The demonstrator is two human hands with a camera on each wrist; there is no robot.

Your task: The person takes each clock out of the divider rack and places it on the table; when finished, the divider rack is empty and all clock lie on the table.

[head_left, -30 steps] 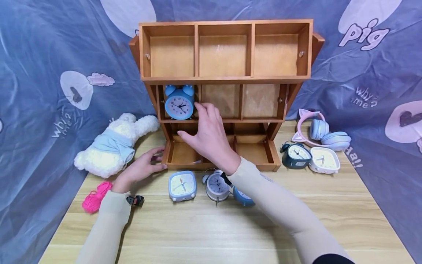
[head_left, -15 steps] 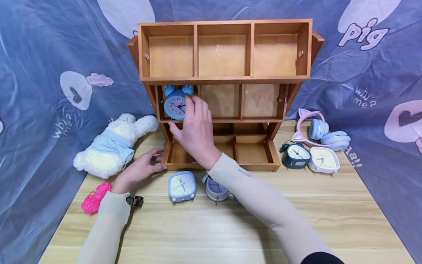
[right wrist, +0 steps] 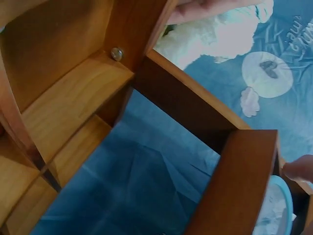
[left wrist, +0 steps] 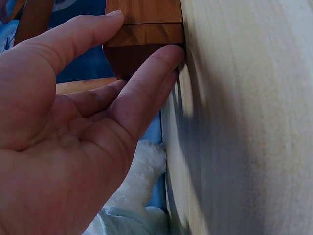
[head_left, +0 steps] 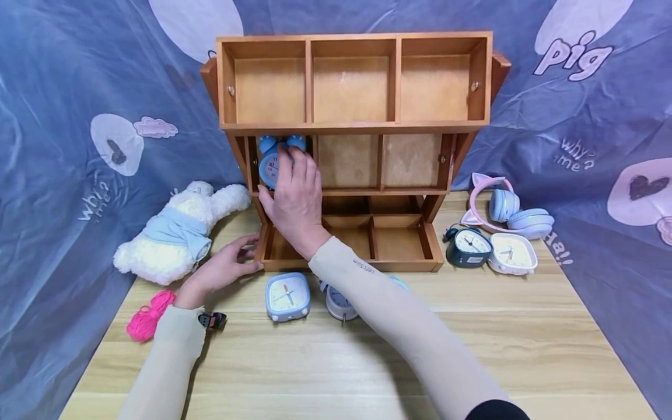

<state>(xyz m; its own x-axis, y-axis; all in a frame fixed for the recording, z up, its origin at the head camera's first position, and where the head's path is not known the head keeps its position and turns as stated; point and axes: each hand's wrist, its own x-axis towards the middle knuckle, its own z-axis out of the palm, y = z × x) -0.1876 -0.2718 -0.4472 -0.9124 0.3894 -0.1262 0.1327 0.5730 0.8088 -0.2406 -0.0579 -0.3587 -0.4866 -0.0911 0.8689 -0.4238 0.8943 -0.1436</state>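
Note:
In the head view a blue twin-bell alarm clock (head_left: 269, 170) stands in the left compartment of the shelf's middle row. My right hand (head_left: 295, 201) is at it, fingertips over the right part of its dial and hiding much of it; the thumb lies lower, by the row's front edge. The right wrist view shows the clock's pale blue rim (right wrist: 285, 200) beside the thumb (right wrist: 299, 169). My left hand (head_left: 223, 271) touches the front left corner of the wooden shelf (head_left: 349, 266); close up, the left hand's fingers (left wrist: 151, 78) rest against the wood.
On the table before the shelf stand a blue-rimmed square clock (head_left: 287, 296) and a grey alarm clock (head_left: 338, 303), partly under my right sleeve. A plush toy (head_left: 173, 233) and pink yarn (head_left: 151, 316) lie left. Right are headphones (head_left: 504, 207), a dark clock (head_left: 469, 248) and a white clock (head_left: 512, 254).
My right hand has moved left from beside the blue twin-bell clock onto its face. The clock keeps its place in the compartment. My left hand stays at the shelf corner.

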